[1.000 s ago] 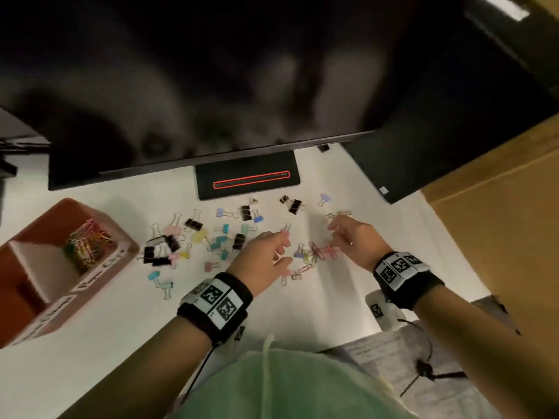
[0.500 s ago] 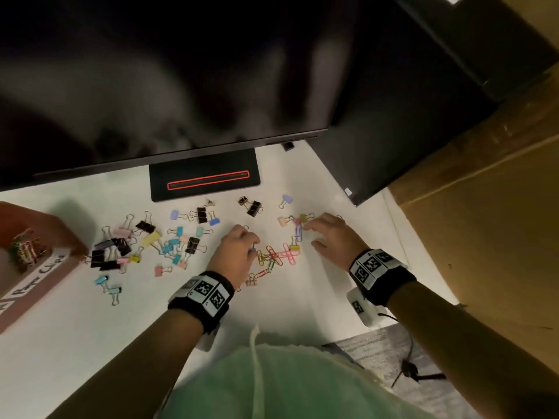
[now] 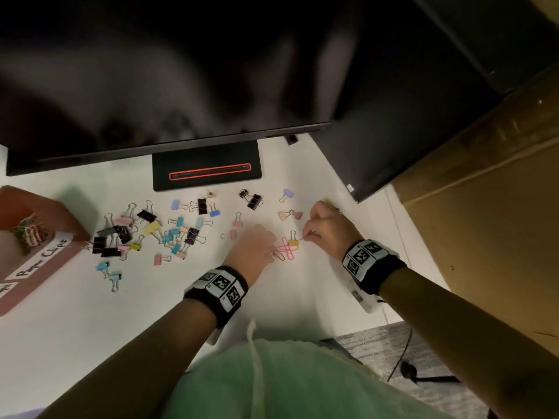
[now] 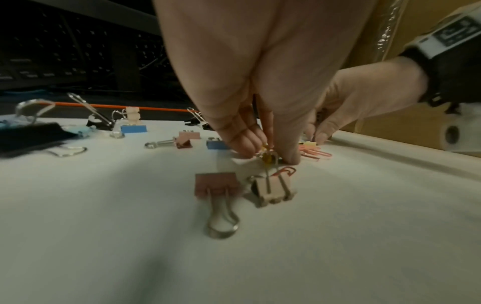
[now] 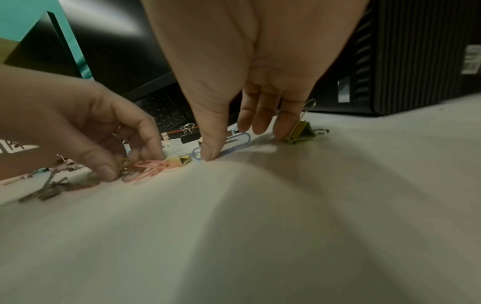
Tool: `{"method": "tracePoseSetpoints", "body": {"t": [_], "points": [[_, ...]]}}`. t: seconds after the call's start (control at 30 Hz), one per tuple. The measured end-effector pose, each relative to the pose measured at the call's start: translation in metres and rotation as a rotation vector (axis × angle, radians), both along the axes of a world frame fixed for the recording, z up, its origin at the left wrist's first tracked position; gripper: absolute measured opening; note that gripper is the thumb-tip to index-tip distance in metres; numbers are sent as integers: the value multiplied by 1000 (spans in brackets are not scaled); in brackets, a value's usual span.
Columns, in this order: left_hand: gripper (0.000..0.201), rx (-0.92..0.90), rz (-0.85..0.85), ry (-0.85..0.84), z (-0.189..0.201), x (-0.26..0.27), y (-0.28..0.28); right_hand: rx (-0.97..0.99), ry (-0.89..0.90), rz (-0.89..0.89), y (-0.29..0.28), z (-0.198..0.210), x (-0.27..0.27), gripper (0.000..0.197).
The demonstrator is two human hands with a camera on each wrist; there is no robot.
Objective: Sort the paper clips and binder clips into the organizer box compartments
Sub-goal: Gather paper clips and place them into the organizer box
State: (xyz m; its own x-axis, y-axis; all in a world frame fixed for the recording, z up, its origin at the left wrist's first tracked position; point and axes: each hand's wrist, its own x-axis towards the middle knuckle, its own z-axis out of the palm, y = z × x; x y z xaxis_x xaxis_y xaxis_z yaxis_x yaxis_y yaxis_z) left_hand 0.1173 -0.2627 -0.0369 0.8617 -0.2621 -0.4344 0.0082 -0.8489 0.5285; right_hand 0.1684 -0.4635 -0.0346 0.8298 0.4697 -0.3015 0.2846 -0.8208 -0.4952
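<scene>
Several pink and red paper clips (image 3: 284, 252) lie in a small heap between my hands, beside a yellow binder clip (image 3: 293, 243). My left hand (image 3: 270, 252) reaches down at the heap's left side; in the left wrist view, my left hand (image 4: 265, 154) pinches a gold paper clip (image 4: 267, 159) at the table surface. My right hand (image 3: 305, 236) is curled at the heap's right; in the right wrist view, my right hand (image 5: 221, 150) pinches a blue paper clip (image 5: 235, 144) between thumb and forefinger. The brown organizer box (image 3: 63, 225) stands far left, with paper clips in its labelled compartment.
Several coloured and black binder clips (image 3: 151, 231) are scattered over the white desk (image 3: 90, 328) left of my hands. A monitor base (image 3: 207, 164) and dark screen stand behind them, a black computer case (image 5: 416, 57) at the right. An olive binder clip (image 5: 299, 131) sits by my right fingers.
My right hand has gone from lying flat over the clips to a curled pinch on a paper clip. My left hand has moved right onto the paper clip heap.
</scene>
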Motion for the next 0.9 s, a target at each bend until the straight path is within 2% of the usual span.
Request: {"method": "tracePoseSetpoints", "body": {"t": [0.13,0.27,0.47,0.73,0.9], "points": [[22,-34,46,-61,-2,0,7,146,111,39,6,8,-12,15],[16,-25,52,-58,-2,3,8,-33,195,111,28,6,-26,37],[15,50,39,-7,-5,6,9,-36,103,22,33,-7,-26,22],[12,100,51,16,1,4,27,-9,-23,40,27,-16,-25,17],[5,69,25,55,-3,-3,43,10,21,41,28,-12,-28,18]]}}
